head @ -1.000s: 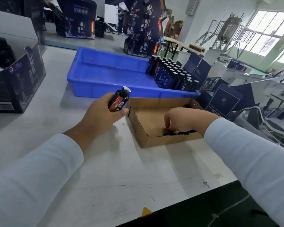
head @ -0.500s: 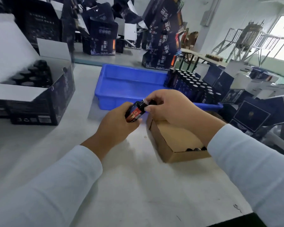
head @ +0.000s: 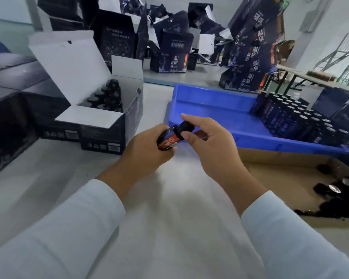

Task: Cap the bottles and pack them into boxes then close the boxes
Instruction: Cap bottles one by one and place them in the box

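Bottle point(head: 168, 139): held tilted above the desk point(head: 169, 218), near the blue tray point(head: 220, 101).
Left hand point(head: 143, 152): fingers wrapped round the body.
Right hand point(head: 212, 141): fingers pinching the black cap point(head: 186, 126).
Handling: judged light, rigid, smooth; best gripped at the labelled body.

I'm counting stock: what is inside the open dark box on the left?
The open box holds capped dark bottles standing upright in rows. Only their black tops show; the front flap and the walls hide the nearer rows, so the count is unclear.
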